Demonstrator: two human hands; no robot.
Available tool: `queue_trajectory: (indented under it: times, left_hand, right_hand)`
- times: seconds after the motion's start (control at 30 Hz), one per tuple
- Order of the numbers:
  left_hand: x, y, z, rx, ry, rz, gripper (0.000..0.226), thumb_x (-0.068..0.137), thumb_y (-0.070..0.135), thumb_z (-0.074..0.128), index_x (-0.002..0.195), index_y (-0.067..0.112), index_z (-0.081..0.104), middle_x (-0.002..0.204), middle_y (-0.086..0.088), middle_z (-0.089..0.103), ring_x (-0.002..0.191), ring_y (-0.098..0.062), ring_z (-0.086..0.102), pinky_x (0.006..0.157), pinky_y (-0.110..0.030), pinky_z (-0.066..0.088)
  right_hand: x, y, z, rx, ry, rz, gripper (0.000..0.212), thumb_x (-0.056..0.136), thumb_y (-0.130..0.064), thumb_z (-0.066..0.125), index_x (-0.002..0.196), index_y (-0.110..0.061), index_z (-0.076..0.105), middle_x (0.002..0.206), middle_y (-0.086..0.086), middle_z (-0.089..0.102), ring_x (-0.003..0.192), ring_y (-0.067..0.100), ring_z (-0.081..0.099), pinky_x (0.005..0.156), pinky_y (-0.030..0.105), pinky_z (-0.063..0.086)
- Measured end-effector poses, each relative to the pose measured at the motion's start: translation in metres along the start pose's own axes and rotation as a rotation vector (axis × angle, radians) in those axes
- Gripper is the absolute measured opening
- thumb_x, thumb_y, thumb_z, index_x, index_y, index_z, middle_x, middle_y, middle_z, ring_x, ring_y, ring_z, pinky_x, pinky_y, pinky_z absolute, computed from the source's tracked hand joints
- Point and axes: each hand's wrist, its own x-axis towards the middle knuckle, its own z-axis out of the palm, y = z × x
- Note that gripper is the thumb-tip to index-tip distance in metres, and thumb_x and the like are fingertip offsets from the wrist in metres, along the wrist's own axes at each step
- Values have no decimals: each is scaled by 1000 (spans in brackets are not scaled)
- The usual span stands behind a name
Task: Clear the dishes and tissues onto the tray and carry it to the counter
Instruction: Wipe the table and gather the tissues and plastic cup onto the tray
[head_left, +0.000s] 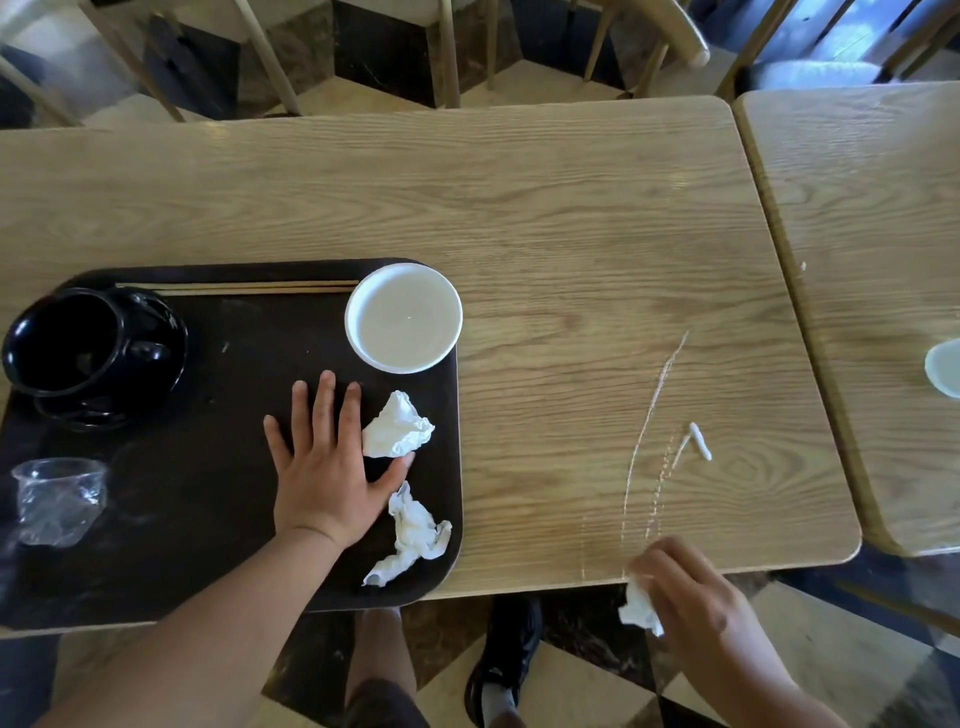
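A dark brown tray (208, 561) lies on the wooden table (571, 234) at the near left. On it stand a black cup on a black saucer (78, 353), a white dish (404, 318), chopsticks (234, 287), a crumpled clear plastic cup (57, 499) and two crumpled tissues (397, 426) (413, 535). My left hand (322, 467) rests flat on the tray with fingers spread, beside the tissues. My right hand (691, 587) grips a tissue (641, 608) at the table's near edge. White streaks and a small rolled paper bit (700, 441) mark the table.
A second table (857, 208) adjoins on the right, with a pale round object (943, 369) at the frame edge. Chair legs stand beyond the far edge. My legs and a black shoe (506, 654) show below, on a checkered floor.
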Motion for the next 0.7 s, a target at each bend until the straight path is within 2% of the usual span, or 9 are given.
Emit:
queue_trajectory:
  times: [0.07, 0.13, 0.2, 0.27, 0.37, 0.47, 0.6, 0.7]
  left_hand:
    - [0, 0, 1, 3, -1, -1, 95, 80, 75, 33, 151, 13, 28, 164, -12, 14, 152, -36, 4, 117, -66, 9]
    - [0, 0, 1, 8, -8, -6, 96, 80, 76, 32, 152, 13, 27, 165, -11, 12, 152, -35, 2, 117, -66, 8]
    - [0, 0, 1, 7, -7, -5, 96, 80, 76, 33, 151, 13, 28, 165, -12, 13, 152, -35, 2, 117, -66, 9]
    - [0, 0, 1, 3, -1, -4, 95, 79, 75, 34, 151, 12, 30, 164, -12, 15, 152, -35, 3, 117, -66, 9]
    - [-1, 0, 1, 5, 1, 2, 95, 79, 74, 36, 150, 11, 32, 163, -14, 17, 152, -36, 5, 117, -66, 10]
    - [0, 0, 2, 10, 2, 6, 95, 79, 74, 37, 150, 11, 32, 163, -14, 18, 152, -36, 6, 117, -66, 10]
    - [1, 0, 1, 11, -2, 3, 95, 79, 74, 37, 149, 11, 33, 163, -14, 19, 152, -36, 6, 117, -66, 11]
    - [1, 0, 1, 9, -1, 7, 95, 79, 75, 37, 150, 11, 32, 163, -13, 18, 152, -36, 5, 117, -66, 10]
  right_hand:
    - [13, 4, -14, 99, 99, 150, 30, 90, 8, 55, 94, -21, 64, 91, -17, 62, 80, -2, 62, 63, 7, 46]
    - [40, 12, -29, 118, 198, 250, 33, 90, 8, 58, 100, -21, 69, 84, -14, 66, 69, 0, 63, 57, 10, 45]
    - [71, 18, -43, 140, 269, 243, 37, 91, 8, 55, 106, -21, 73, 91, -5, 67, 75, 1, 62, 63, 16, 50]
    - [104, 23, -54, 164, 335, 264, 35, 91, 7, 54, 102, -18, 76, 99, -2, 66, 86, 0, 61, 69, 14, 47]
    - [150, 38, -66, 151, 443, 395, 28, 87, -10, 53, 103, -14, 76, 103, 6, 65, 89, 18, 61, 76, 26, 42]
    - [186, 52, -79, 72, 514, 447, 29, 89, -11, 54, 110, -10, 73, 110, 17, 63, 96, 30, 59, 84, 30, 40]
    - [215, 64, -88, -30, 596, 448, 23, 89, -9, 55, 105, -5, 70, 116, 19, 57, 97, 36, 58, 79, 35, 43]
    - [223, 73, -80, -130, 529, 415, 16, 88, -7, 58, 100, -5, 68, 112, 17, 56, 89, 38, 59, 72, 36, 43]
